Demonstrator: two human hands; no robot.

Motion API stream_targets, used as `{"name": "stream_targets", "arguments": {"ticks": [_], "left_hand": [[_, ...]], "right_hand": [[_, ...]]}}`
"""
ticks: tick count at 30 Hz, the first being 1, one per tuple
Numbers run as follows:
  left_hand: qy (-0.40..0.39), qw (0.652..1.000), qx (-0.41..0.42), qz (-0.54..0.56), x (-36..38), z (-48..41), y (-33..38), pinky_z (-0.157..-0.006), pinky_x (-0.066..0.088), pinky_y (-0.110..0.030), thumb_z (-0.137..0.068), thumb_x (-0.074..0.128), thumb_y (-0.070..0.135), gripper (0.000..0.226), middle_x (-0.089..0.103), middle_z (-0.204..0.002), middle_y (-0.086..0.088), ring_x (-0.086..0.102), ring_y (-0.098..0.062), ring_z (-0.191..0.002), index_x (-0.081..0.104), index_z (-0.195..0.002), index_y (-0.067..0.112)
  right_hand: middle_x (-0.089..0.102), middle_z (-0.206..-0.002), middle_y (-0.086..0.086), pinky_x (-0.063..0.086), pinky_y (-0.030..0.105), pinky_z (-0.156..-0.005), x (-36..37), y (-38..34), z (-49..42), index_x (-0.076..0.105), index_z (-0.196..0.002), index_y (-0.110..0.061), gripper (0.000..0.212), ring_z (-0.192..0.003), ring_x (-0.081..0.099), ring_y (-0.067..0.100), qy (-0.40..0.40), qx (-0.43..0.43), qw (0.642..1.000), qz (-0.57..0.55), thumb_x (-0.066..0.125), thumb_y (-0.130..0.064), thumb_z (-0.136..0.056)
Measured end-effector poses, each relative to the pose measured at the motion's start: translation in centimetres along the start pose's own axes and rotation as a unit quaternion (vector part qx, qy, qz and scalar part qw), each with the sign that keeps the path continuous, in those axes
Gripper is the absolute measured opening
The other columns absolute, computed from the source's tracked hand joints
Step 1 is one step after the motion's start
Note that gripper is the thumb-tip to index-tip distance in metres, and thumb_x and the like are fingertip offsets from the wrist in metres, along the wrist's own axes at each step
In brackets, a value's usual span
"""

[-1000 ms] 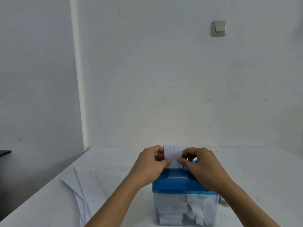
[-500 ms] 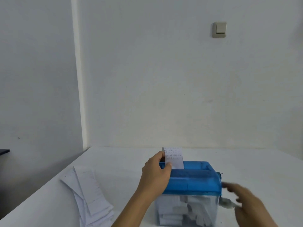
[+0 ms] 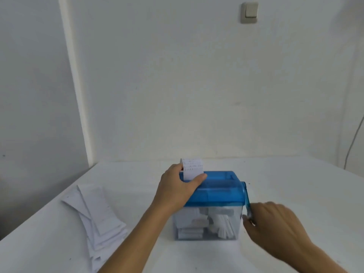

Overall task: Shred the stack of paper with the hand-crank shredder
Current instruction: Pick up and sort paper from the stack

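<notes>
A hand-crank shredder [image 3: 216, 192] with a blue lid and a clear bin of white shreds stands mid-table. A narrow paper strip [image 3: 192, 168] with faint writing stands upright in the lid's slot at its left end. My left hand [image 3: 178, 187] rests on the lid and pinches that strip between thumb and fingers. My right hand [image 3: 275, 223] is at the shredder's right side, fingers closed around the lower end of the blue crank [image 3: 246, 200], which points downward. A fanned stack of white paper strips [image 3: 98, 217] lies on the table to the left.
The white table [image 3: 295, 184] meets a white wall at the back and its left edge drops off beside a pale corner post. A thin cable [image 3: 354, 142] hangs down the wall at far right. A light switch [image 3: 249, 12] sits high on the wall.
My right hand left the paper strip, swung to the shredder's right side and took hold of the crank. My left hand stays on the strip. The view tilted down slightly.
</notes>
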State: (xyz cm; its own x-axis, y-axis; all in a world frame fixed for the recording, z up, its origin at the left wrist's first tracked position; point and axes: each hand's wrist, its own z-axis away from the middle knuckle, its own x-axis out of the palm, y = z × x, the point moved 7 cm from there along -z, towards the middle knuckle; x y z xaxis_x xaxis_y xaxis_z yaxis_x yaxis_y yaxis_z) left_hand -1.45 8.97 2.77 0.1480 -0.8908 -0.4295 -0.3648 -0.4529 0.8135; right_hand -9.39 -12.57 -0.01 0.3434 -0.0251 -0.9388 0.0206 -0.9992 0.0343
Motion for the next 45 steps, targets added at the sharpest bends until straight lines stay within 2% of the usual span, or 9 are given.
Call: {"name": "stream_targets", "arguments": {"ticks": [5,8,13,20,24,28,36,40,45], "left_hand": [[-0.023,1.000,-0.010,-0.002,-0.3,0.2,0.8,-0.068,0.044,-0.007,-0.073,0.082,0.062,0.050,0.060,-0.105,0.028,0.055,0.012,-0.092,0.059,-0.111,0.039],[-0.025,1.000,-0.011,-0.001,-0.5,0.1,0.9,-0.067,0.043,-0.007,-0.073,0.083,0.060,0.047,0.061,-0.105,0.027,0.056,0.012,-0.093,0.060,-0.109,0.040],[-0.028,1.000,-0.011,0.000,-0.4,0.2,0.8,-0.066,0.042,-0.007,-0.073,0.082,0.061,0.046,0.061,-0.103,0.027,0.056,0.011,-0.091,0.061,-0.108,0.039],[-0.048,0.999,-0.004,0.008,-0.4,0.5,1.1,-0.064,0.044,-0.007,-0.049,0.078,0.076,0.077,0.057,-0.102,0.030,0.053,0.012,-0.092,0.055,-0.113,0.040],[-0.059,0.998,-0.003,-0.003,-0.3,0.6,1.0,-0.067,0.042,-0.009,-0.048,0.081,0.073,0.083,0.050,-0.104,0.032,0.049,0.014,-0.092,0.048,-0.117,0.041],[-0.053,0.999,0.001,0.005,-0.2,0.8,1.1,-0.063,0.042,-0.007,-0.047,0.080,0.073,0.082,0.054,-0.105,0.030,0.052,0.013,-0.093,0.052,-0.117,0.041],[-0.066,0.998,-0.005,-0.003,0.0,0.6,0.8,-0.068,0.042,-0.008,-0.052,0.082,0.071,0.090,0.057,-0.116,0.020,0.056,-0.003,-0.104,0.054,-0.128,0.033],[-0.082,0.996,-0.012,-0.022,-0.1,0.4,0.8,-0.067,0.046,-0.013,-0.057,0.087,0.066,0.077,0.061,-0.111,0.020,0.058,0.001,-0.097,0.055,-0.119,0.034],[-0.089,0.994,-0.016,-0.053,0.0,0.0,0.4,-0.076,0.050,-0.022,-0.040,0.077,0.082,0.105,0.061,-0.120,0.012,0.059,-0.009,-0.105,0.055,-0.128,0.029]], "right_hand": [[0.047,-0.060,-0.003,0.034,0.026,-0.051,-3.6,1.5,-2.4,0.040,-0.063,-0.015,0.035,-0.054,0.044,0.015,-0.089,-0.027,0.992,-0.080,0.056,-0.036,-0.087],[0.050,-0.053,-0.005,0.040,0.020,-0.045,-7.0,2.3,-4.8,0.054,-0.064,-0.013,0.037,-0.044,0.045,0.009,-0.133,-0.052,0.970,-0.198,0.070,-0.034,-0.090],[0.069,-0.094,0.003,0.049,0.022,-0.051,-7.8,3.7,-8.9,0.054,-0.099,-0.017,0.034,-0.060,0.061,0.012,-0.076,-0.054,0.917,-0.388,0.083,-0.025,-0.082],[0.063,-0.090,0.013,0.048,0.029,-0.058,1.7,3.8,-11.3,0.055,-0.091,-0.013,0.030,-0.070,0.055,0.016,-0.056,0.046,0.734,-0.676,0.074,-0.035,-0.083],[0.068,-0.093,0.023,0.051,0.032,-0.058,5.9,3.3,-9.4,0.058,-0.097,-0.011,0.015,-0.070,0.057,0.023,-0.029,0.087,0.821,-0.563,0.049,-0.020,-0.105],[0.066,-0.083,0.003,0.045,0.022,-0.058,6.4,2.4,-5.3,0.062,-0.099,-0.011,0.029,-0.067,0.056,0.015,0.012,0.059,0.893,-0.446,0.034,-0.016,-0.107],[0.056,-0.070,-0.008,0.041,0.022,-0.059,0.7,2.2,1.5,0.053,-0.084,-0.028,0.011,-0.063,0.050,0.007,-0.040,-0.072,0.955,-0.284,0.059,-0.023,-0.091],[0.053,-0.064,-0.013,0.041,0.015,-0.060,-5.1,2.6,-0.2,0.058,-0.078,-0.025,0.014,-0.070,0.054,-0.002,0.031,-0.121,0.977,-0.173,0.064,-0.021,-0.090],[0.060,-0.096,-0.016,0.050,0.026,-0.070,-9.2,3.0,-5.1,0.055,-0.108,-0.031,0.015,-0.079,0.059,0.006,0.106,-0.137,0.973,-0.153,0.064,-0.032,-0.096]]}}
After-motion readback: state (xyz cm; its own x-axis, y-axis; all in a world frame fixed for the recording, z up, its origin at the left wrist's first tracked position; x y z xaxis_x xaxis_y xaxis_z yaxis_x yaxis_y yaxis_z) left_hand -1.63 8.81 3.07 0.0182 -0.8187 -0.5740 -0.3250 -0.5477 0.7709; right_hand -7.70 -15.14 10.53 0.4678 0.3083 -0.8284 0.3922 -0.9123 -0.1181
